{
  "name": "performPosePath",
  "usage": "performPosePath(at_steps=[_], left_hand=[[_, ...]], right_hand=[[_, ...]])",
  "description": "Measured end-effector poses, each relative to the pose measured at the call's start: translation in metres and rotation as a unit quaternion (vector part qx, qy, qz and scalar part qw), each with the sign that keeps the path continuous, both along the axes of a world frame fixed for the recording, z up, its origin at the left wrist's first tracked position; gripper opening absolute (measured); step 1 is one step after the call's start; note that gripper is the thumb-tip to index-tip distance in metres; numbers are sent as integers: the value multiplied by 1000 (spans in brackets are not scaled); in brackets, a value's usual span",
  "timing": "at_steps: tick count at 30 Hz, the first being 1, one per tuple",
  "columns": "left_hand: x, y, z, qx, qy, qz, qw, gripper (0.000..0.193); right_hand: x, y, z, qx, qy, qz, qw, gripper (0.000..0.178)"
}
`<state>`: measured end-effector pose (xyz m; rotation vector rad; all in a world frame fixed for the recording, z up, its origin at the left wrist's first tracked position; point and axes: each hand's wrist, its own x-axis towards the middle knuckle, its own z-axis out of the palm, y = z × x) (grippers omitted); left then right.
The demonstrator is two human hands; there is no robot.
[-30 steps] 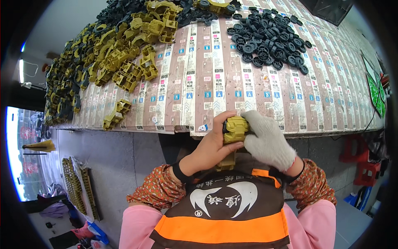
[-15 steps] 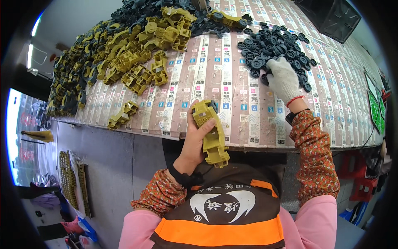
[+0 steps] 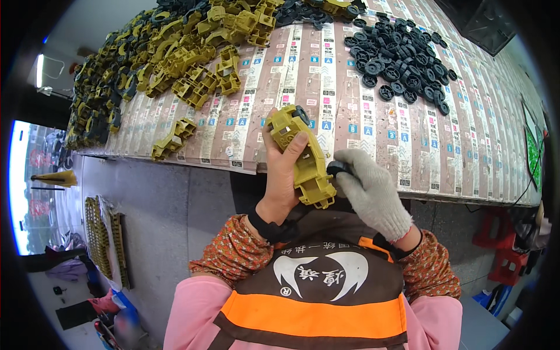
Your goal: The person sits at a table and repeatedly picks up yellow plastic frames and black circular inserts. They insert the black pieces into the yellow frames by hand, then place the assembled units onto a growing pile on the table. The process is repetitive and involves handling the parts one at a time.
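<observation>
My bare left hand (image 3: pixel 282 169) is closed round an olive-yellow toy car body (image 3: pixel 312 166), held tilted over the table's near edge. A black wheel (image 3: pixel 300 114) sits at the body's far end. In my right hand (image 3: pixel 370 189), which wears a white knit glove, a black toy wheel (image 3: pixel 339 168) is pinched between thumb and fingers. That wheel is right beside the near end of the car body; whether the two touch is hard to make out. Beyond my right hand lies a pile of loose black wheels (image 3: pixel 402 61).
Olive-yellow car bodies (image 3: pixel 195 81) are heaped at the far left, mixed with black parts. One separate body (image 3: pixel 174 139) lies near the table's front edge. A dark crate (image 3: pixel 487 26) stands at the far right, and red stools (image 3: pixel 501 245) are below the table.
My right hand has come back from the wheel pile to the car body, bringing a wheel. The left hand still holds the body, which appears slightly turned.
</observation>
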<state>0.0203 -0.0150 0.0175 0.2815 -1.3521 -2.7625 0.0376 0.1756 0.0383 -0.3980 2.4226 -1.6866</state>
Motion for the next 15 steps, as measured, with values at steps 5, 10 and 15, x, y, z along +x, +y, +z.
performPosePath(at_steps=[5, 10, 15], left_hand=[[4, 2, 3, -61, 42, 28, 997, 82], [8, 4, 3, -45, 68, 31, 996, 83], [8, 4, 4, -82, 83, 44, 992, 84]], right_hand=[[12, -6, 13, 28, 10, 2, 1000, 35], [17, -6, 8, 17, 28, 9, 999, 36], [18, -5, 8, 11, 20, 17, 1000, 39]])
